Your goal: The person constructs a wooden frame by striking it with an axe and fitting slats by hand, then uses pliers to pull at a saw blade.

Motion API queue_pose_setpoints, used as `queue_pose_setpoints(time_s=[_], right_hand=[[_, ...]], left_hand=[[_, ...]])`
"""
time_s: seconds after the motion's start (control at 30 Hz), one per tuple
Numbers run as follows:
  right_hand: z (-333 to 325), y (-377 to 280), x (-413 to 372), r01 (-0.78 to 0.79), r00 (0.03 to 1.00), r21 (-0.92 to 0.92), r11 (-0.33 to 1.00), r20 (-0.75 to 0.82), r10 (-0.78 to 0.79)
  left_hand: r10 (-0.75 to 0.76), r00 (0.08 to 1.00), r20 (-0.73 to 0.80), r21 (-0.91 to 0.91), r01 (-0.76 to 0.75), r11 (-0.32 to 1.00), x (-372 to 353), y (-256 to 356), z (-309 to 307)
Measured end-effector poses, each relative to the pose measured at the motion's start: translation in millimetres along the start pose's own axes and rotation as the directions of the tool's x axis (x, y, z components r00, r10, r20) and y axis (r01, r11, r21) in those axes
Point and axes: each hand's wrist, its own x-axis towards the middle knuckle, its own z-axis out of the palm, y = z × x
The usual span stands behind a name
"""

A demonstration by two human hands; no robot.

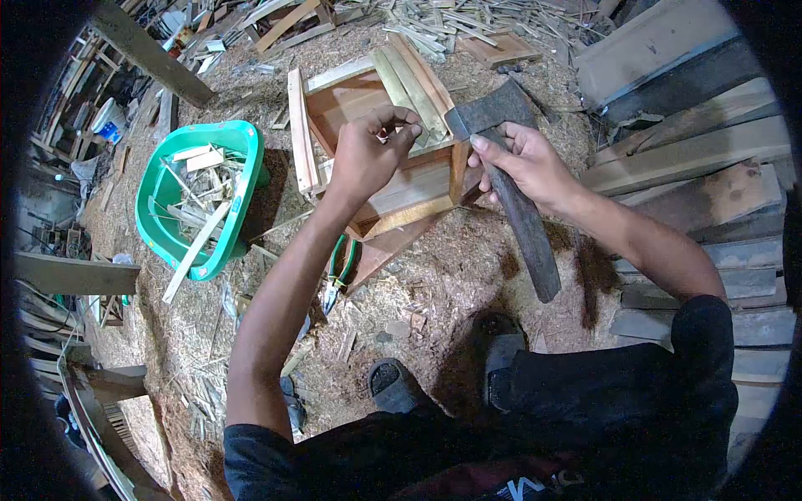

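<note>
My right hand grips a hatchet high on its dark wooden handle, just under the metal head. The hatchet's blade side points left, over the corner of a small wooden cabinet frame. My left hand is above the frame's near side with thumb and fingers pinched together; whatever is between them is too small to make out. Pale wooden strips lie along the frame's top right side. Its inside shows reddish-brown panels, partly hidden by my left hand.
Left of the frame stands a green plastic tub of wood scraps. Green-handled pliers lie on the sawdust-covered floor near my feet. Stacked boards line the right side. A wooden post and scrap piles are behind.
</note>
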Motion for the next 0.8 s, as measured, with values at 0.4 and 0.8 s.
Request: queue_pose_setpoints(time_s=[0.4, 0.8], right_hand=[[-6, -31, 31, 0.481, 0.874, -0.433, 0.763, 0.169, -0.455], [7, -56, 43, 0.497, 0.802, -0.829, 0.255, 0.326, -0.500]], left_hand=[[0.019, 1.000, -0.012, -0.029, -0.019, 0.999, 0, 3, 0], [0.021, 0.998, -0.061, 0.012, -0.020, 1.000, -3, 5, -2]])
